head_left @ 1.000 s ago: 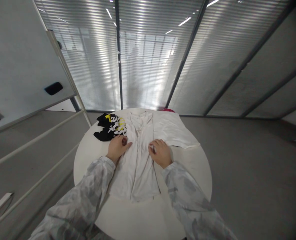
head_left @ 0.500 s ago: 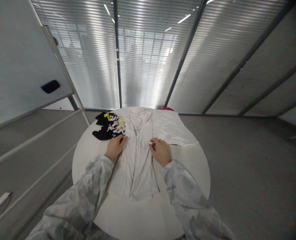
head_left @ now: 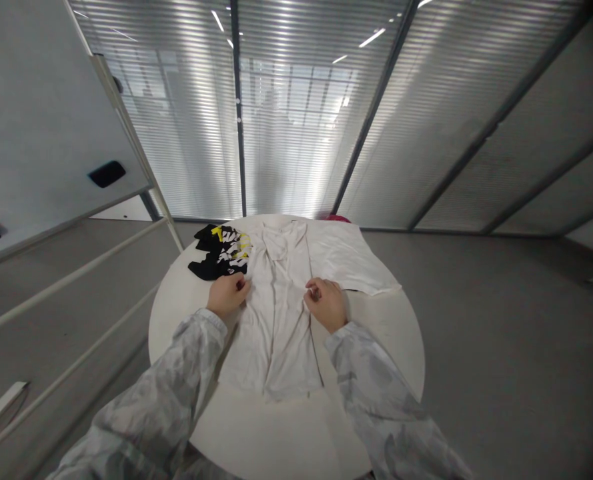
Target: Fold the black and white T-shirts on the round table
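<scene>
A white garment (head_left: 276, 313) lies folded lengthwise into a narrow strip down the middle of a round white table (head_left: 381, 333). My left hand (head_left: 227, 295) rests at the strip's left edge with its fingers curled in, pinching the cloth. At the right edge, my right hand (head_left: 325, 303) is also curled, fingers closed on the fabric. Both hands sit about halfway up the garment, apart from each other.
A black garment with white and yellow print (head_left: 221, 260) is bunched at the table's far left. A second white cloth (head_left: 349, 260) spreads over the far right, with something red (head_left: 337, 218) behind it. Glass walls with blinds stand beyond; a white board frame (head_left: 126, 133) leans at left.
Both hands have drawn outward a little, from lying on the cloth to gripping its two side edges with curled fingers. The garment stays where it was.
</scene>
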Motion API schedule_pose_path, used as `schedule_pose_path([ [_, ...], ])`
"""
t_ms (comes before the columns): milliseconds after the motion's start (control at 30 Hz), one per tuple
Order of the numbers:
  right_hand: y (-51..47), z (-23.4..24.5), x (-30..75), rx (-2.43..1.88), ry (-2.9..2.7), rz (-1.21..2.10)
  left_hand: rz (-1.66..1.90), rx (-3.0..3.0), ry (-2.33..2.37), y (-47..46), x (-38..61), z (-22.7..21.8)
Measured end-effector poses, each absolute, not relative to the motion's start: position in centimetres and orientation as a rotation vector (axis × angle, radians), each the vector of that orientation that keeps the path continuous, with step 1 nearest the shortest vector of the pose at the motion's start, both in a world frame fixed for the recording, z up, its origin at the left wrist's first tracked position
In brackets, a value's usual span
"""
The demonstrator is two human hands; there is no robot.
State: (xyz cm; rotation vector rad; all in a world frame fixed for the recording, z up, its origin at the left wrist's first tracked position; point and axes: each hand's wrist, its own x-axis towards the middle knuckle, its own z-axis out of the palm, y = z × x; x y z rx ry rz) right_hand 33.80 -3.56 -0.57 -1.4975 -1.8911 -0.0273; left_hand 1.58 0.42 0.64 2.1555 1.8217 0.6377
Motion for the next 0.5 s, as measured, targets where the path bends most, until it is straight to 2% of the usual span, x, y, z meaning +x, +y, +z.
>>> schedule_pose_path([
  [200,-3.7,0.1,33.7,-1.569,-1.93,0.024,0.972,2.366,1.411,0.5,1.9,0.8],
  [500,-3.3,2.0,32.2,-1.511,-1.987,-0.214,0.837,2.467,1.141,1.0,2.0,0.4],
])
